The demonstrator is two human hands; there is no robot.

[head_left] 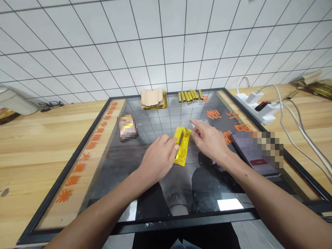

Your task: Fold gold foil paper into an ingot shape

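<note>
Gold foil wrapper (183, 149) | left hand (159, 155) pinches its left edge | right hand (209, 138): forefinger extended, others curled, hold unclear

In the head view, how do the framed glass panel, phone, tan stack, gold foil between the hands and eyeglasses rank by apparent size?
Largest to smallest:
1. Framed glass panel
2. Phone
3. Gold foil and tan stack: too alike to rank
4. Eyeglasses
</note>
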